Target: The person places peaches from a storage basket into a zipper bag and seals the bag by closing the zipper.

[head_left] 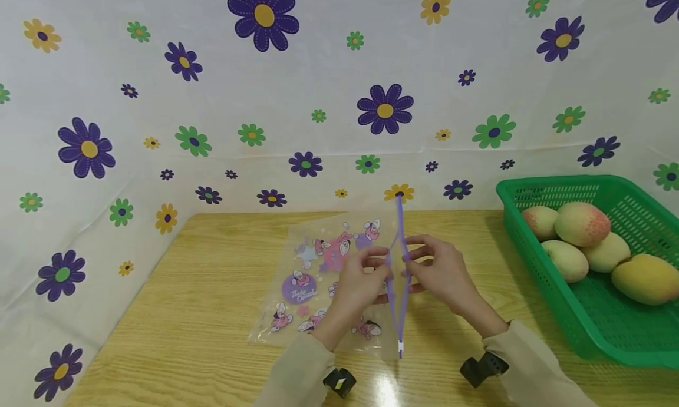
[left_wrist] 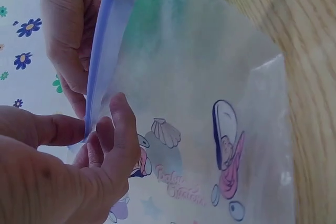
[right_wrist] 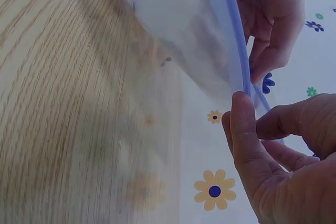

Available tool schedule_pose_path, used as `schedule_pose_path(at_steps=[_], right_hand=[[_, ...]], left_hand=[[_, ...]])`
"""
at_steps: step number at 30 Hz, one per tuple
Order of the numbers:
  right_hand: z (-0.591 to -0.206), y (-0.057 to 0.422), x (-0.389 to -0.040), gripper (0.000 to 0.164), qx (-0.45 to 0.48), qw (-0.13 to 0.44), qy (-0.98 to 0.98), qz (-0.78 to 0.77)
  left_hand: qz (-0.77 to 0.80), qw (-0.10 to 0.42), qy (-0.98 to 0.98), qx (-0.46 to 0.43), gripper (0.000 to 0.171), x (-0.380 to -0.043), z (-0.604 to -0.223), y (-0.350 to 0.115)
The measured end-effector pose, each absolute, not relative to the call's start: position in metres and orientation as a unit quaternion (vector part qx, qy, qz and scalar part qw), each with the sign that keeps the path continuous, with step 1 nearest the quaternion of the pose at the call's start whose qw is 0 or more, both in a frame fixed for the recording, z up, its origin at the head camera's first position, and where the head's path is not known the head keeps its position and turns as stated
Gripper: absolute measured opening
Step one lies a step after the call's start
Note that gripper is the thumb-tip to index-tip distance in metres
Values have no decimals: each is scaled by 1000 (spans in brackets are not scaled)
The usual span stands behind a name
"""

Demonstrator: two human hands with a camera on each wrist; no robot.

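A clear zip bag [head_left: 286, 330] printed with pink and purple cartoon figures stands over the table, its purple-edged mouth on the right side. My left hand [head_left: 362, 283] pinches the mouth's left edge between thumb and fingers. Opposite it, my right hand [head_left: 437, 271] pinches the right edge, and the two edges are spread apart in the middle. A white slider [head_left: 401, 346] sits at the near end of the zip. In the left wrist view, the left hand's thumb and fingers [left_wrist: 123, 129] lie on both sides of the purple strip [left_wrist: 94, 77].
At the right a green basket [head_left: 573, 324] holds several peaches [head_left: 582, 224] and a yellow mango [head_left: 647, 279]. The wooden table [head_left: 175, 313] ends at a white flowered cloth [head_left: 318, 71] behind and at the left.
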State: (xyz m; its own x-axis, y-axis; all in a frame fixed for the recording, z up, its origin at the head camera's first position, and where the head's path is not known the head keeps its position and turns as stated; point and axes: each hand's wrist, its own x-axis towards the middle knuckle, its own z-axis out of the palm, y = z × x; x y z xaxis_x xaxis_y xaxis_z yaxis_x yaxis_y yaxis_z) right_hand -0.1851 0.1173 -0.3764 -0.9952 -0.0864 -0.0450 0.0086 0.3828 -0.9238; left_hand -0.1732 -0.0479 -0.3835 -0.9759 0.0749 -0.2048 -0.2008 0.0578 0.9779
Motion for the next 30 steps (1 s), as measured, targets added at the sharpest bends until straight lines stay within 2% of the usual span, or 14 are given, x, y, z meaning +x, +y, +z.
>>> schedule_pose_path(at_steps=[6, 14, 22, 30], right_hand=[[-378, 120, -186, 48, -25, 11, 844, -535], [-380, 122, -186, 29, -59, -19, 866, -495], [-376, 124, -183, 43, -69, 11, 878, -474], [-377, 131, -183, 48, -69, 18, 892, -446]], left_hand=[[735, 133, 663, -53, 43, -175, -383, -51], [761, 154, 628, -46, 46, -176, -381, -54], [767, 165, 617, -56, 44, -175, -378, -59], [786, 152, 593, -86, 47, -176, -373, -68]])
